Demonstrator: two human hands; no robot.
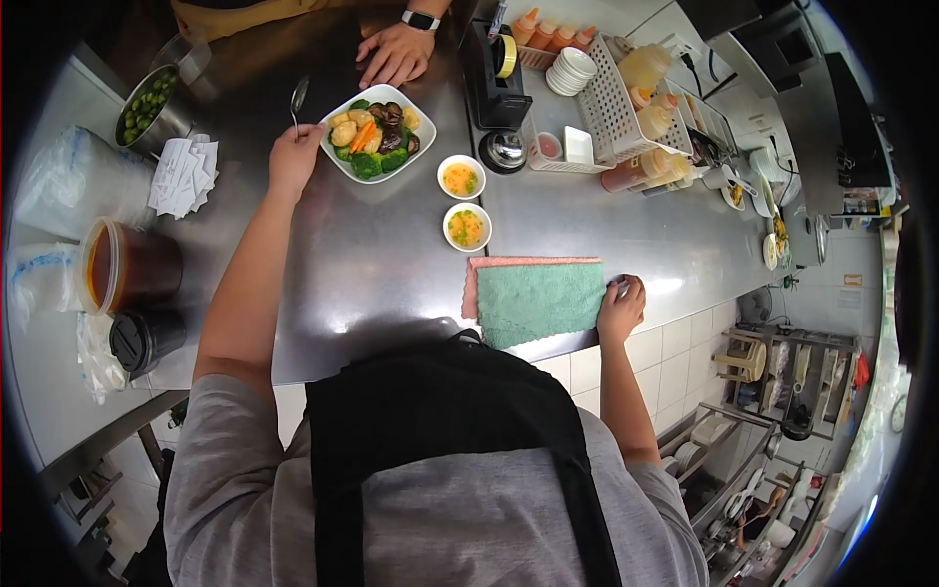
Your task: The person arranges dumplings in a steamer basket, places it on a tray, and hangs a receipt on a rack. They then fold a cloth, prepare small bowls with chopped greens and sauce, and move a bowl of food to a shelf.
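The left hand (293, 157) was closed around the handle of a spoon (297, 106), whose bowl pointed up and away, just left of the plate (426, 125). The right hand (621, 308) lay well to the lower right of the plate, fingers curled at the far corner of a green cloth (538, 301); whether it gripped the cloth or only pressed on it could not be told. The work looked like finishing a dish of vegetables, with the spoon lifted clear of the food. Any further touch would call for bringing the spoon in low over the plate's left rim without dragging its edge, while the right hand kept off the two bowls.

Counted: one plate, one spoon, two small sauce bowls (461, 178) just right of and below the plate, and two cloths, the green one lying on a pink cloth (528, 262). Another person's hand (396, 54) rested flat just above the plate. Left of the plate were a pile of paper napkins (184, 174) and one pot (152, 108) of green pieces
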